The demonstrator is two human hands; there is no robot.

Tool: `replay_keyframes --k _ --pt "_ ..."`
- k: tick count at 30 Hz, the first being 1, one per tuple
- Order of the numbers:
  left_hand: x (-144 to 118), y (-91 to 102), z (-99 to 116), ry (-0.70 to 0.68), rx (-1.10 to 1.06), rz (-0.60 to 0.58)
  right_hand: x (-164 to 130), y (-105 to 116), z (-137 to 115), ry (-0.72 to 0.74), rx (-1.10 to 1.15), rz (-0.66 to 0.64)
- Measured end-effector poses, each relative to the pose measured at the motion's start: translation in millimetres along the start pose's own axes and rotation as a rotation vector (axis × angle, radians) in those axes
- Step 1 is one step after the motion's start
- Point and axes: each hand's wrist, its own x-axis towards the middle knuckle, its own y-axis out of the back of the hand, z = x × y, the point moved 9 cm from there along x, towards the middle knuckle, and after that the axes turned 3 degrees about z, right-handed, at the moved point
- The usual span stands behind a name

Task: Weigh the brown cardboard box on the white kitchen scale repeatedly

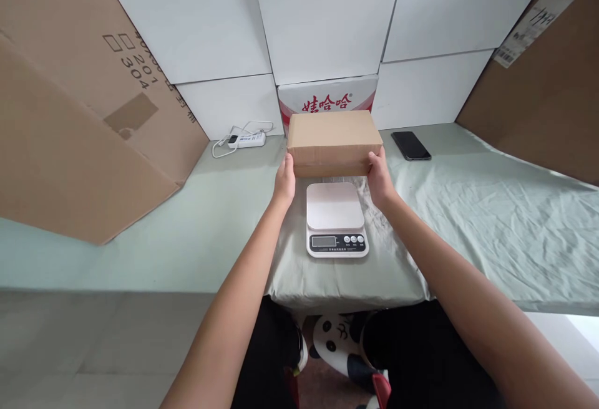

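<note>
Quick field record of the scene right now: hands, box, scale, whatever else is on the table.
left hand: grips box's left end
right hand: grips box's right end
cardboard box: closed, held level behind the scale
kitchen scale: platform bare, display unreadable
phone: flat, right of box
white power strip: left of box
table cover: pale green cloth, wrinkled

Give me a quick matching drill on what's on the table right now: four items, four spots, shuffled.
Items:
1. plain brown cardboard box
2. white digital kitchen scale
3. black flat phone
4. white power strip with cable

Places:
A. on the cloth at the box's right
B. held between left hand and right hand
C. by the wall at the box's left
D. nearest the table's front edge

Pairs: 1-B, 2-D, 3-A, 4-C
</note>
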Motion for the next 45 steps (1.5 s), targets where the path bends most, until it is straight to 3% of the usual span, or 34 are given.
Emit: replay_keyframes --k 8,12,17,20,25,45 --pt "-55 9.3 35 0.061 0.03 -0.007 -40 7 -43 0.091 -0.052 -0.036" --pt "-81 18.7 50 0.016 0.024 0.001 -64 6 -54 0.104 -0.065 0.003" --pt "-124 30.1 44 0.101 0.048 0.09 -108 14 -58 0.059 -0.072 0.104" --pt "-140 24.5 40 0.097 0.037 0.06 -129 25 -56 0.015 -0.065 0.149" --pt "-144 13.5 39 0.094 -0.019 0.025 -137 34 -56 0.034 -0.098 0.162" --pt "-149 13.1 52 0.12 0.019 0.052 -135 29 -44 -0.03 -0.015 0.087"
